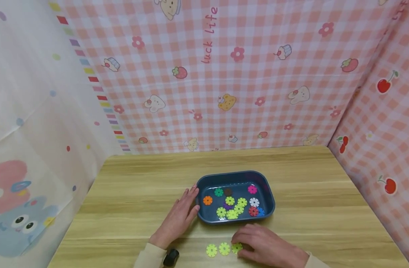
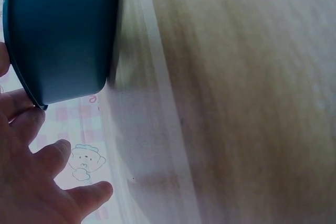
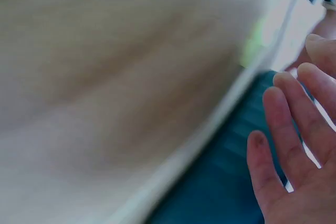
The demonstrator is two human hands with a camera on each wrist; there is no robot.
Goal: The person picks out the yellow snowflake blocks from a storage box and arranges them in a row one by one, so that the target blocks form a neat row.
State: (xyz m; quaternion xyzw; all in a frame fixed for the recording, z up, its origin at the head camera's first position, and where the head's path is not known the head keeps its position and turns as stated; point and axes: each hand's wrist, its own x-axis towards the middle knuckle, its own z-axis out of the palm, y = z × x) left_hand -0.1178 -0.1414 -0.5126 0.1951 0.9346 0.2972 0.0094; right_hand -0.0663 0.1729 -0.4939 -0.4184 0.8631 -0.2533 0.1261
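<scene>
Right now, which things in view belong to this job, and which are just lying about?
Part of the job, it seems:
Yellow-green round notched plastic discs, row and tub alike
Dark blue rectangular tub, touched by the left hand
Right hand, at the row's end

Apparently just around:
Other-coloured notched discs in the tub
Pink-checked cloth backdrop

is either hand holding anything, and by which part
The right hand touches the edge of the row's rightmost yellow disc; whether it is pinched cannot be told. The left hand rests against the left rim of the blue tray.
</scene>
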